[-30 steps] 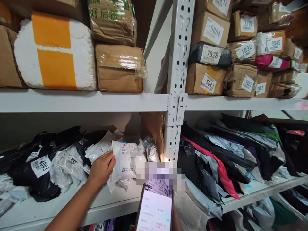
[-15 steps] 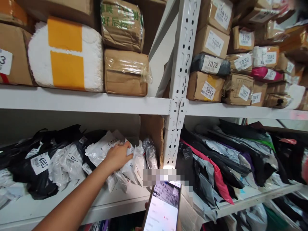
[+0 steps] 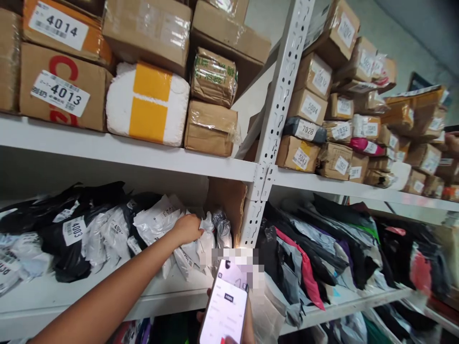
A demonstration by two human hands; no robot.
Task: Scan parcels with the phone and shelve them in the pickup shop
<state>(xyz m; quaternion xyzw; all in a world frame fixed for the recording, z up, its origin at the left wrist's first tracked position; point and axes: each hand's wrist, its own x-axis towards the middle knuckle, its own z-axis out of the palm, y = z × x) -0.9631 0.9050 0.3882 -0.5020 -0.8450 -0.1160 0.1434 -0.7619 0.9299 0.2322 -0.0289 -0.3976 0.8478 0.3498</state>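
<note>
My left hand [image 3: 187,228] reaches into the lower shelf bay and presses on a white plastic parcel [image 3: 191,252] standing among other white mailers [image 3: 155,220]; its fingers curl over the parcel's top edge. My right hand [image 3: 247,326] holds a phone [image 3: 224,309] upright at the bottom of the view, screen lit and facing me. Only its fingertips and thumb edge show around the phone. Black bags with number labels, one reading 4003 [image 3: 72,230], lie to the left of my left hand.
A white metal rack upright [image 3: 274,126] divides two bays. Cardboard boxes with number labels [image 3: 59,91] fill the upper shelf [image 3: 143,155]. Dark and pink soft bags [image 3: 315,258] pile in the lower right bay. Another person's hand [image 3: 452,141] shows at the far right edge.
My left hand pushed the white parcel back among the mailers and now rests on its top. The view has tilted up and left, showing more upper boxes. The phone has shifted slightly left.
</note>
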